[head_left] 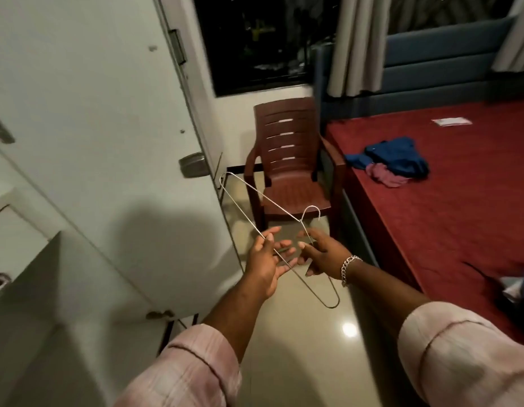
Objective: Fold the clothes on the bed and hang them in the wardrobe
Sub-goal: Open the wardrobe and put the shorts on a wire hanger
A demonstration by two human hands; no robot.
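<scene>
A thin metal wire hanger is held slanted in front of me over the floor, its hook pointing toward the chair. My left hand pinches its lower wire between thumb and forefinger, the other fingers spread. My right hand, with a chain bracelet on the wrist, pinches the wire just below the hook. A crumpled blue garment and a pink garment lie together on the bed, near its left edge. The white wardrobe door stands open on my left.
A brown plastic chair stands between the wardrobe door and the bed, below a dark window. A small white packet lies far back on the red cover. Dark items sit at the bed's right edge. Glossy tiled floor lies underfoot.
</scene>
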